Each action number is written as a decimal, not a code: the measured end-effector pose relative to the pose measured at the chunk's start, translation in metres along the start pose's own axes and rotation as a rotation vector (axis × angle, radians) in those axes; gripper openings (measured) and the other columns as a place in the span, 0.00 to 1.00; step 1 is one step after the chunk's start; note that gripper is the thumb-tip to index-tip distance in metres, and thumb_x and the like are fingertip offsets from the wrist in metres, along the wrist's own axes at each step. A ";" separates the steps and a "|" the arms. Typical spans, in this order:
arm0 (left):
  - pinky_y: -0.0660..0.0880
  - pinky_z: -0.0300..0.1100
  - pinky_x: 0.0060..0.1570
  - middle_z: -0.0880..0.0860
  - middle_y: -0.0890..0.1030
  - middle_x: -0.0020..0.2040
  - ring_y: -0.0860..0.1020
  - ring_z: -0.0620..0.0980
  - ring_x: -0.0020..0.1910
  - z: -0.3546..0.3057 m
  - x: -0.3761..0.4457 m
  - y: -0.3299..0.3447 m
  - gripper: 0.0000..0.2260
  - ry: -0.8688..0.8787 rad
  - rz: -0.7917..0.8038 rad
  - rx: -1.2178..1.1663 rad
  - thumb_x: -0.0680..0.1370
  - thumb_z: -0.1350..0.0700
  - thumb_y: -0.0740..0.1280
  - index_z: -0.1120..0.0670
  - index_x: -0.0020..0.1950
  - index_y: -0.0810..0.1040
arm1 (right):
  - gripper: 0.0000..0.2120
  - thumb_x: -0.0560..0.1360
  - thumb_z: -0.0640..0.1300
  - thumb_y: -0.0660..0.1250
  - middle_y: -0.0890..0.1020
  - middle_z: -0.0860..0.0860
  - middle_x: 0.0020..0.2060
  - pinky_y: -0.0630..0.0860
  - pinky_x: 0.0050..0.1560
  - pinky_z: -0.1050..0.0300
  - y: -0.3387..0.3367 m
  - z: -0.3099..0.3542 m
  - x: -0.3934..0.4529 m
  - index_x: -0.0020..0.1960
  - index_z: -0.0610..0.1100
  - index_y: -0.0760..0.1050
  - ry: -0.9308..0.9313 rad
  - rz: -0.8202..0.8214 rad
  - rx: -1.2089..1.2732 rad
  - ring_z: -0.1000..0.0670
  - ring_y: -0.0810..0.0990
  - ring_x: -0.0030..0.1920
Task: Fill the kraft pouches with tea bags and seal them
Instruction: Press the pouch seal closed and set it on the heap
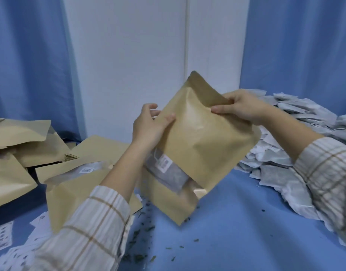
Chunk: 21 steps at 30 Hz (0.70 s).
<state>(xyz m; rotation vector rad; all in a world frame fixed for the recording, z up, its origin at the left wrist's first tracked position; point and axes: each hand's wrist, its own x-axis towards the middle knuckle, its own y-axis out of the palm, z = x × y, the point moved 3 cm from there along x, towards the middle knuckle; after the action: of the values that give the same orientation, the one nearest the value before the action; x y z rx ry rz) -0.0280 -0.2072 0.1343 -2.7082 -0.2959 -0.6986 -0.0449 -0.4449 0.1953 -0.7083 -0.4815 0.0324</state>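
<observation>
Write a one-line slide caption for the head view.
Both hands, left hand and right hand, grip a kraft pouch beside piled tea bags.

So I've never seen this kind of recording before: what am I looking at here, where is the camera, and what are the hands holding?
There is no machine here: a person works with bare hands, filmed by one wide-angle camera worn on the head, looking forward and down. The left hand and right hand each hold a top corner of a kraft pouch, both with a pinching grip, lifting it over the blue table. Through the window low on the pouch, tea bags and a small label show. At the right lies a pile of white tea bags. At the left lie more kraft pouches, and printed paper slips sit near the bottom left corner. Loose tea leaf bits are scattered on the table.
</observation>
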 end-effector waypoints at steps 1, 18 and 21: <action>0.70 0.38 0.55 0.48 0.76 0.62 0.73 0.48 0.60 0.007 -0.001 0.000 0.30 -0.025 -0.017 0.101 0.70 0.40 0.70 0.50 0.68 0.67 | 0.03 0.70 0.49 0.73 0.82 0.62 0.29 0.71 0.28 0.74 -0.008 -0.013 -0.003 0.39 0.53 0.80 0.039 -0.077 0.083 0.64 0.79 0.30; 0.81 0.45 0.39 0.61 0.81 0.56 0.83 0.58 0.49 0.116 -0.056 -0.019 0.25 -0.651 0.220 -1.182 0.70 0.47 0.70 0.59 0.62 0.73 | 0.10 0.79 0.40 0.62 0.83 0.49 0.43 0.80 0.31 0.56 0.091 -0.113 -0.054 0.60 0.44 0.72 0.437 -0.363 1.162 0.53 0.84 0.36; 0.76 0.58 0.54 0.59 0.76 0.64 0.77 0.64 0.58 0.117 -0.061 -0.006 0.24 -0.567 0.255 -1.205 0.71 0.51 0.69 0.49 0.67 0.70 | 0.14 0.79 0.39 0.60 0.81 0.46 0.52 0.81 0.41 0.51 0.121 -0.106 -0.055 0.64 0.44 0.70 0.417 -0.261 1.242 0.49 0.83 0.45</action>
<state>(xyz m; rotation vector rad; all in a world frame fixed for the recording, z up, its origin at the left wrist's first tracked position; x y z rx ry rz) -0.0314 -0.1669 0.0087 -3.9270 0.5392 0.0848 -0.0314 -0.4284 0.0270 0.5665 -0.0812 -0.0602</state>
